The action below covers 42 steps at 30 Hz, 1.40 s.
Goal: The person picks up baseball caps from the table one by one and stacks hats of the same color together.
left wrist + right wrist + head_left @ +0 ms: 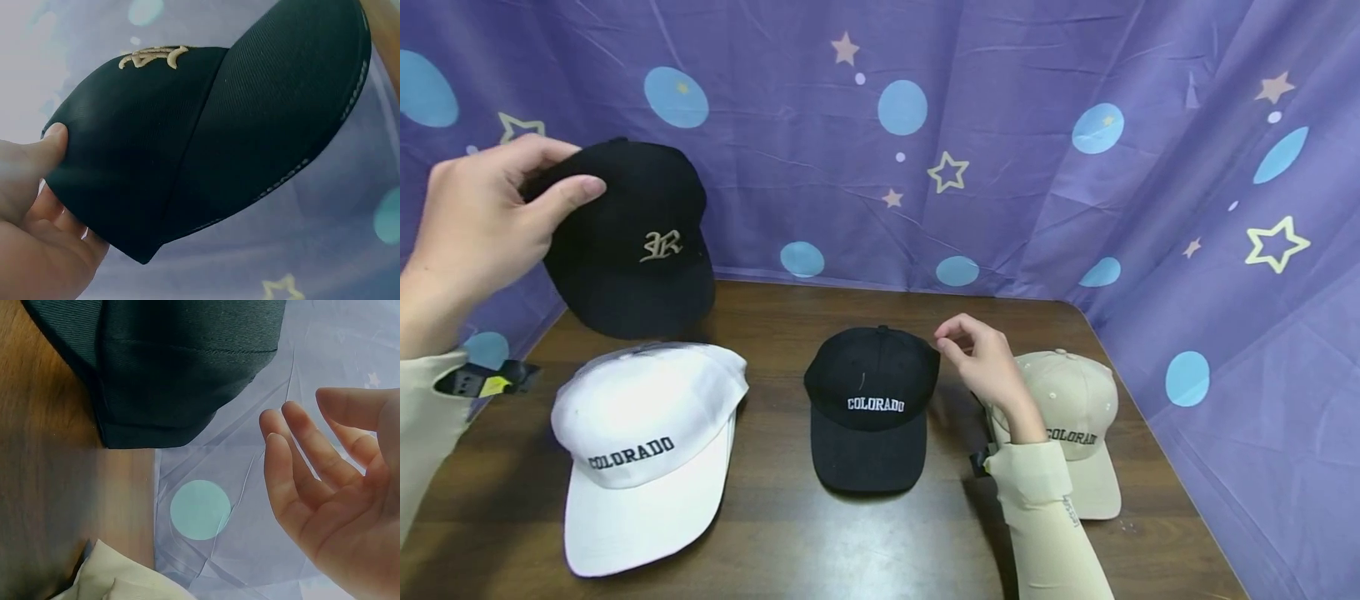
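Observation:
My left hand grips a black cap with a gold R emblem by its side edge, thumb outside and fingers underneath, held up above the table's back left. In the left wrist view the cap is pinched near its rear edge, its brim pointing away from the hand. My right hand hovers beside a black COLORADO cap on the table. In the right wrist view that hand holds nothing, its fingers loosely bent, apart from the black cap.
A white COLORADO cap lies at the left of the brown wooden table. A beige COLORADO cap sits at the right, partly behind my right forearm. A purple curtain with stars and blue circles hangs around the table.

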Motion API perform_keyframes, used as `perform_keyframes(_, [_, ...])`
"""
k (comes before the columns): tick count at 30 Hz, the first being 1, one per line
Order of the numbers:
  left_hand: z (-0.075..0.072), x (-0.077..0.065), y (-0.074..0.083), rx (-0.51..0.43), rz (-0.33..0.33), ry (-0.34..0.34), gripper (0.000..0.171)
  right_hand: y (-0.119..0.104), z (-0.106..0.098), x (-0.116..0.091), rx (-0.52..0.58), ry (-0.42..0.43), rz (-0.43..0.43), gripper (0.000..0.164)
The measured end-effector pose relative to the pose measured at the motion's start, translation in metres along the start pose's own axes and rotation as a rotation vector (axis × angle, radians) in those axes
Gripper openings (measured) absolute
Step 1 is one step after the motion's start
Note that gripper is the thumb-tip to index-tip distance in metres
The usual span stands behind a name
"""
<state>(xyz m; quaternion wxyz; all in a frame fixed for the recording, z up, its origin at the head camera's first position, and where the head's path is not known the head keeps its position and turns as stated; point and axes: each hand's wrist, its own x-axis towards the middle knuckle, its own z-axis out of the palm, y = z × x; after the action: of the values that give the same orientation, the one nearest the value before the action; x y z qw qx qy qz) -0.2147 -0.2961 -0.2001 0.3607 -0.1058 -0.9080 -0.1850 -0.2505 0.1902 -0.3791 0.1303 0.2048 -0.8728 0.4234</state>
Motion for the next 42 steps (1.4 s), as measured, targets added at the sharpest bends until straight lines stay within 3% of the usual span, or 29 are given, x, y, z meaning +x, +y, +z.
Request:
perform_keyframes(6, [0.000, -0.006, 0.046, -0.187, 0.051, -0.033, 0.022, -0.005, -0.004, -0.002, 0.022, 0.010, -0.034, 0.009])
perform_keyframes(13, [0.012, -0.021, 0.093, -0.439, 0.044, -0.195, 0.020, -0.018, -0.010, -0.002, 0.054, 0.041, -0.111, 0.011])
perform_keyframes(18, [0.023, -0.034, 0.114, -0.537, 0.070, -0.298, 0.019, -0.032, -0.014, -0.003, 0.100, 0.053, -0.168, 0.016])
perform_keyframes(22, [0.032, -0.044, 0.135, -0.603, 0.143, -0.350, 0.018, -0.042, -0.018, -0.005, 0.166, 0.074, -0.198, 0.022])
perform_keyframes(27, [0.038, -0.056, 0.162, -0.671, 0.241, -0.361, 0.019, -0.068, -0.024, -0.009, 0.282, 0.056, -0.265, 0.032])
perform_keyframes(30, [0.045, -0.061, 0.166, -0.747, 0.250, -0.408, 0.020, -0.083, -0.027, -0.012, 0.298, 0.013, -0.301, 0.035])
perform_keyframes(33, [0.053, -0.065, 0.169, -0.821, 0.228, -0.456, 0.021, -0.084, -0.027, -0.013, 0.300, -0.036, -0.302, 0.034])
perform_keyframes(39, [0.076, -0.075, 0.165, -0.943, 0.074, -0.500, 0.018, -0.079, -0.028, -0.015, 0.302, -0.082, -0.189, 0.024])
perform_keyframes(42, [0.086, -0.078, 0.161, -0.984, 0.009, -0.515, 0.016, -0.075, -0.027, -0.015, 0.315, -0.093, -0.171, 0.017])
